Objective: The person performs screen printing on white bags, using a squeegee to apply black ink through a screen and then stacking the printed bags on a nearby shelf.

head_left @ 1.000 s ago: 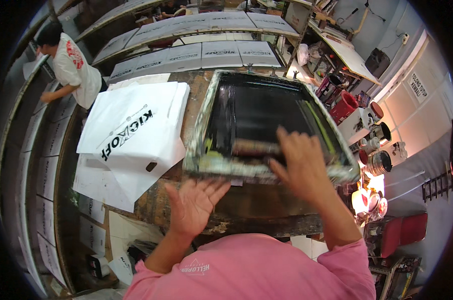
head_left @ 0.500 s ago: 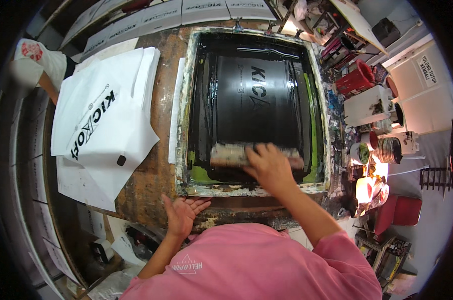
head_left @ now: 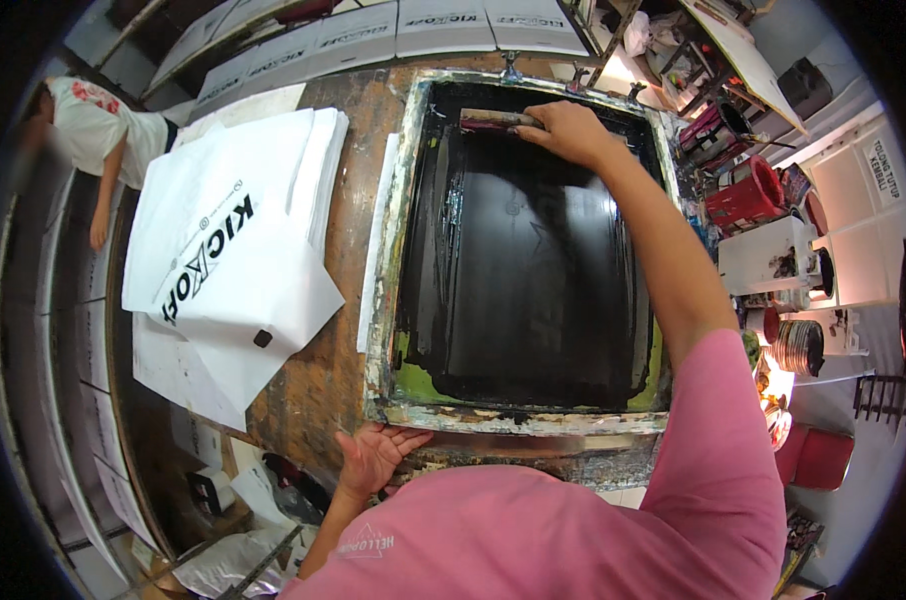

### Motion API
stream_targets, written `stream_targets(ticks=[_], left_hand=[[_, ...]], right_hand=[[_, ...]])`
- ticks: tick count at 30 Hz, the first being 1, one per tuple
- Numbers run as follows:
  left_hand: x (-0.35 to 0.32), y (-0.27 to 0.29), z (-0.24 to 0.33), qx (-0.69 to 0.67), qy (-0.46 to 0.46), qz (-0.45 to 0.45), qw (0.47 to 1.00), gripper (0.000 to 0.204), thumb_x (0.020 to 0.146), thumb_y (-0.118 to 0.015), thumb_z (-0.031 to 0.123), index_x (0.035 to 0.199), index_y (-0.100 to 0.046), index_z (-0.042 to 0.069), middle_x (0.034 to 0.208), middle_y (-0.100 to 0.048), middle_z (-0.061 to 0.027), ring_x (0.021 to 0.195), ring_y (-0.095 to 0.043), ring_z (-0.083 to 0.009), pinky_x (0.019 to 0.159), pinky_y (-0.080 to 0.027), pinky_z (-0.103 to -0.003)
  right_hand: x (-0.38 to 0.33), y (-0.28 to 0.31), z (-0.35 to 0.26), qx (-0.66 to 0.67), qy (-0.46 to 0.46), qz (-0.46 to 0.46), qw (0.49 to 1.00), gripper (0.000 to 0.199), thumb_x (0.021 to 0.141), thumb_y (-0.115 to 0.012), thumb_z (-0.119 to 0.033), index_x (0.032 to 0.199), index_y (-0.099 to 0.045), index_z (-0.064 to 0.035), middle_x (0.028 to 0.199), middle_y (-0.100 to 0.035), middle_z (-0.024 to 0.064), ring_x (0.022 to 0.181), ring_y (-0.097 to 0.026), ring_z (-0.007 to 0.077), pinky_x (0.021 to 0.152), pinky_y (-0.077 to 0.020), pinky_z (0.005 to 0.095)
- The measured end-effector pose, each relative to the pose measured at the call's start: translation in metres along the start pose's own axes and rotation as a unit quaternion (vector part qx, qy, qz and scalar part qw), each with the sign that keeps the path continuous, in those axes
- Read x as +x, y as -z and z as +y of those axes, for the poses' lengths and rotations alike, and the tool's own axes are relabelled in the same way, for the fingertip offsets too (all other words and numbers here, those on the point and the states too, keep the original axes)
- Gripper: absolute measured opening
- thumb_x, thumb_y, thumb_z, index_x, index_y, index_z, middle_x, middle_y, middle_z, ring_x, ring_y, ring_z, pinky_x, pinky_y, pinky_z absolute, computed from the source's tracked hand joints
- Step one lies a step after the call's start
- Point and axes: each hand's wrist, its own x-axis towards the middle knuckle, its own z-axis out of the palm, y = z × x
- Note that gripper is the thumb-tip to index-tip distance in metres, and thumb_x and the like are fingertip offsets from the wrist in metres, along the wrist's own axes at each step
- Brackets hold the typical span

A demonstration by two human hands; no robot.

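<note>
A screen-printing frame (head_left: pixel 385 300) with a black inked mesh lies flat on a worn wooden table (head_left: pixel 318 390). My right hand (head_left: pixel 573 133) is stretched to the frame's far end and grips a wooden squeegee (head_left: pixel 493 120) that rests on the mesh. My left hand (head_left: pixel 373 455) lies flat, fingers spread, on the table's near edge just below the frame's near left corner. It holds nothing.
A stack of white bags with black lettering (head_left: pixel 228 240) lies left of the frame. Another person in a white shirt (head_left: pixel 98 125) bends over at the far left. Red containers and paint cans (head_left: pixel 748 195) crowd the right side. Printed white sheets (head_left: pixel 373 30) lie beyond the table.
My right hand has pushed the squeegee from the frame's near end up to its far end. My left hand has come down flat onto the table edge.
</note>
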Motion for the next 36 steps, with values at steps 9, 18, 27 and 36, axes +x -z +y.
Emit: stream_targets(ticks=[9, 18, 27, 36], left_hand=[[0.002, 0.016, -0.003, -0.054, -0.016, -0.11, 0.992, 0.103, 0.088, -0.037, 0.089, 0.149, -0.055, 0.008, 0.153, -0.053, -0.0203, 0.144, -0.047, -0.0413, 0.122, -0.024, -0.069], [0.011, 0.02, -0.001, -0.015, -0.026, -0.118, 0.993, 0.104, 0.088, -0.036, 0.09, 0.147, -0.057, 0.007, 0.149, -0.057, -0.021, 0.144, -0.046, -0.0421, 0.122, -0.025, -0.068], [0.011, -0.056, 0.04, -0.078, -0.094, -0.26, 0.958, 0.102, 0.088, -0.042, 0.087, 0.154, -0.048, 0.009, 0.159, -0.046, -0.0185, 0.149, -0.039, -0.0417, 0.123, -0.024, -0.067], [0.071, -0.113, 0.06, 0.771, -0.196, 0.051, 0.604, 0.102, 0.093, -0.047, 0.081, 0.165, -0.028, 0.011, 0.169, -0.019, -0.0282, 0.157, -0.012, -0.0483, 0.123, -0.009, -0.07]], right_hand=[[-0.033, -0.016, -0.026, -0.05, -0.049, 0.062, 0.996, 0.046, 0.096, -0.062, -0.056, 0.114, -0.071, -0.0139, 0.105, -0.071, 0.0115, 0.101, -0.07, 0.0335, 0.083, -0.0555, 0.0487], [-0.238, 0.035, -0.195, 0.011, -0.041, 0.031, 0.999, 0.04, 0.091, -0.071, -0.043, 0.105, -0.058, -0.008, 0.093, -0.066, 0.0129, 0.088, -0.068, 0.0342, 0.069, -0.0566, 0.0482], [-0.293, 0.137, -0.263, -0.035, -0.036, 0.177, 0.983, 0.038, 0.089, -0.072, -0.041, 0.103, -0.062, -0.0069, 0.096, -0.062, 0.0151, 0.098, -0.06, 0.0323, 0.097, -0.0433, 0.0542], [-0.21, 0.224, -0.23, -0.079, -0.011, 0.361, 0.929, 0.04, 0.089, -0.066, -0.046, 0.084, -0.067, -0.0063, 0.075, -0.064, 0.0105, 0.078, -0.063, 0.0295, 0.089, -0.0401, 0.0477]])
